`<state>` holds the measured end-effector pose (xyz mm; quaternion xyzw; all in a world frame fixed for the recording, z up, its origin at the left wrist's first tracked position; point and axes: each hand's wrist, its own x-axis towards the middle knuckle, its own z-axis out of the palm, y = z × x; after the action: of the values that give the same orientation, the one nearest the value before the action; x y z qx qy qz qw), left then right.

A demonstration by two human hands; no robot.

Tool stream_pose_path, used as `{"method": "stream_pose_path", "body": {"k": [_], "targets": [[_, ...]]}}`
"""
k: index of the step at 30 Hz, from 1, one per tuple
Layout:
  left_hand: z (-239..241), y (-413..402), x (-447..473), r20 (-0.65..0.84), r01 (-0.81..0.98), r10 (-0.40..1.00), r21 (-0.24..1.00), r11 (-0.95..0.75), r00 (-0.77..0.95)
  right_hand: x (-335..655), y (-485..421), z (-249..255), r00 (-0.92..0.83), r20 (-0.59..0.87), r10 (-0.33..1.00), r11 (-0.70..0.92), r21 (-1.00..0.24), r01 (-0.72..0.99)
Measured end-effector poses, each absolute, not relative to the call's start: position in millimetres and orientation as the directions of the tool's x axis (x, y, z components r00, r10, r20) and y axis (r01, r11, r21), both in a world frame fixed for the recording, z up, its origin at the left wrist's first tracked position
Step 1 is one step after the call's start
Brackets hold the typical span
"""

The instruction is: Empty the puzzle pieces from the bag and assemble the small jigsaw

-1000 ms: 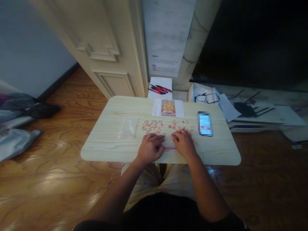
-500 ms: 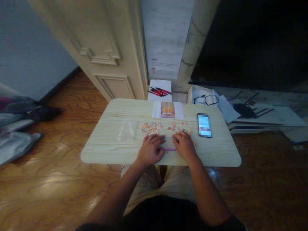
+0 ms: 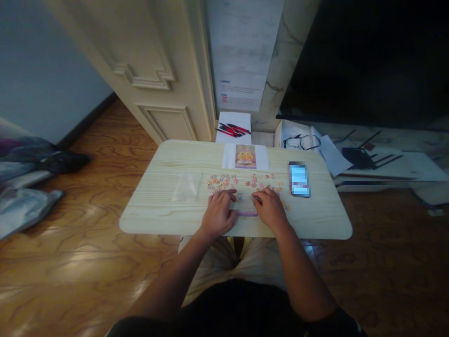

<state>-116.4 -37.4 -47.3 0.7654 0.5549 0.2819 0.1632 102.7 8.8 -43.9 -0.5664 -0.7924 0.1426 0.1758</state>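
Jigsaw pieces (image 3: 222, 181) in pink, orange and gray lie scattered across a pale wood-grain surface (image 3: 150, 201), one loose cluster just beyond the left hand (image 3: 218, 210) and others around the right hand (image 3: 270, 206). A narrow purple strip (image 3: 247, 214) lies between the two hands, near the surface's front edge, with a small bluish piece (image 3: 239, 197) just beyond it. The left hand's fingers are extended and parted from the thumb, which lies by the strip's left end. The right hand's fingers curl toward the thumb; whether they grip a piece cannot be told. A clear plastic bag (image 3: 187, 186) lies to the left, a smartphone (image 3: 299, 180) with its screen lit to the right. At the far edge, a printed sheet (image 3: 229, 157) shows a yellow figure against pink.
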Motion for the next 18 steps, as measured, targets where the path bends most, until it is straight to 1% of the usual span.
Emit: {"method": "stream_pose_path", "body": {"k": [11, 15, 18], "targets": [[-48.4, -36.3, -115.8, 0.233, 0.755, 0.903, 0.495, -0.430, 0.362, 102.6, 10.5, -45.6, -0.289, 0.120, 0.950, 0.312, -0.438, 0.843], [-47.0, -37.1, -115.3, 0.236, 0.765, 0.902, 0.479, -0.431, 0.361, 102.1, 10.3, -46.0, -0.284, 0.122, 0.951, 0.308, -0.443, 0.842], [-44.8, -37.8, -114.6, 0.238, 0.762, 0.909, 0.496, -0.416, 0.341, 101.9, 9.9, -46.0, -0.284, 0.124, 0.951, 0.310, -0.444, 0.841]]}}
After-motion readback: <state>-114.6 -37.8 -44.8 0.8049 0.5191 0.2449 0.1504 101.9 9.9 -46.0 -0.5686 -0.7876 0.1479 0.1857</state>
